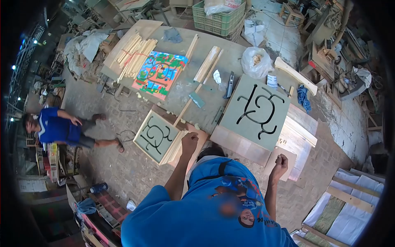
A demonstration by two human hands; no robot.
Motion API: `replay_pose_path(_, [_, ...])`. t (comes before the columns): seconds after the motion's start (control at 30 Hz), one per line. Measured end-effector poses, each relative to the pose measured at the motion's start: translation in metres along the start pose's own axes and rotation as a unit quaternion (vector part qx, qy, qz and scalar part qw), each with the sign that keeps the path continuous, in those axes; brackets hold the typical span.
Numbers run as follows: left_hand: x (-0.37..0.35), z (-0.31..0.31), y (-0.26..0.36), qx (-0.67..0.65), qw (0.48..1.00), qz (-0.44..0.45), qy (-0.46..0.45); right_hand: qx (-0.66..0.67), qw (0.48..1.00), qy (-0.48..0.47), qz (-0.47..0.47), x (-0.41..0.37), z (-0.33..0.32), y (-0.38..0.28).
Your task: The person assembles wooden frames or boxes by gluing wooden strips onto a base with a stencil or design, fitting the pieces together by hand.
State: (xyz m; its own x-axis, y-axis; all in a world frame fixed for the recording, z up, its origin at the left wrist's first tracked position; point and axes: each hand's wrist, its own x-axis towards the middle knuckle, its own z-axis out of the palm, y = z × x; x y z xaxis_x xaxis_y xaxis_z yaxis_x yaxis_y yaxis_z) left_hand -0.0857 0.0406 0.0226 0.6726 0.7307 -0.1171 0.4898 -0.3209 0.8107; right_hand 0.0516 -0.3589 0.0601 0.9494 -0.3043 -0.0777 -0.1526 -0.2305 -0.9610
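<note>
My left hand (189, 143) is closed above the ends of a stack of thin wooden strips (176, 147), right of a wood-framed green panel (155, 136) with curved grooves. What its fingers hold, if anything, is too small to tell. My right hand (282, 162) is closed over a small brown board (288, 169), below a larger unframed green panel (256, 111) with black curved slots. Its content cannot be made out either. The large panel rests on pale boards, touched by neither hand.
On the table (181, 88) are a colourful printed board (159, 75), bundled wooden strips (133, 55), a utility knife (229, 85), a plastic bag (257, 61) and a blue cloth (303, 98). A person in blue (61, 126) walks at the left. Green crates (218, 20) stand behind.
</note>
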Motion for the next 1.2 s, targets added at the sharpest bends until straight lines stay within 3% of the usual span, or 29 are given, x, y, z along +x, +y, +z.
replay_pose_path(0.1, [0.038, 0.001, 0.013, 0.016, 0.999, 0.035, -0.018, 0.027, 0.999, 0.031, 0.02, -0.001, 0.005, -0.012])
replay_pose_path(0.17, [0.082, 0.025, -0.061, 0.007, 0.998, 0.033, -0.05, 0.017, 0.998, 0.042, 0.044, 0.005, -0.005, -0.019])
replay_pose_path(0.2, [0.094, 0.021, -0.049, -0.058, 0.995, -0.027, -0.077, 0.016, 0.997, 0.062, 0.048, 0.011, -0.012, -0.012])
replay_pose_path(0.23, [0.101, 0.02, -0.046, -0.167, 0.983, -0.011, -0.071, -0.024, 0.995, 0.094, 0.016, 0.017, -0.019, -0.013])
replay_pose_path(0.27, [0.102, 0.012, -0.003, -0.004, 0.994, 0.114, 0.003, 0.012, 0.991, 0.128, 0.039, 0.029, -0.029, -0.005])
replay_pose_path(0.33, [0.113, -0.003, 0.03, 0.022, 0.998, 0.011, -0.063, 0.023, 0.985, 0.16, 0.053, 0.047, -0.048, -0.015])
replay_pose_path(0.43, [0.129, -0.001, 0.001, 0.008, 0.998, 0.031, -0.06, 0.011, 0.976, 0.213, 0.043, 0.084, -0.08, -0.002])
replay_pose_path(0.5, [0.118, -0.015, 0.018, -0.052, 0.995, -0.029, -0.082, 0.051, 0.972, 0.217, 0.074, 0.11, -0.103, 0.009])
replay_pose_path(0.6, [0.099, -0.024, 0.01, -0.046, 0.997, -0.017, -0.056, 0.055, 0.973, 0.194, 0.11, 0.156, -0.126, 0.028])
replay_pose_path(0.8, [0.022, -0.023, 0.018, -0.02, 0.991, -0.119, -0.049, 0.025, 0.986, 0.144, 0.078, 0.244, -0.149, 0.111])
replay_pose_path(0.93, [-0.026, -0.007, 0.026, -0.003, 0.99, -0.13, -0.052, 0.115, 0.983, 0.078, 0.121, 0.264, -0.145, 0.115])
replay_pose_path(1.2, [-0.069, 0.01, 0.034, -0.037, 0.987, -0.154, -0.043, 0.188, 0.971, 0.091, 0.113, 0.253, -0.142, 0.105])
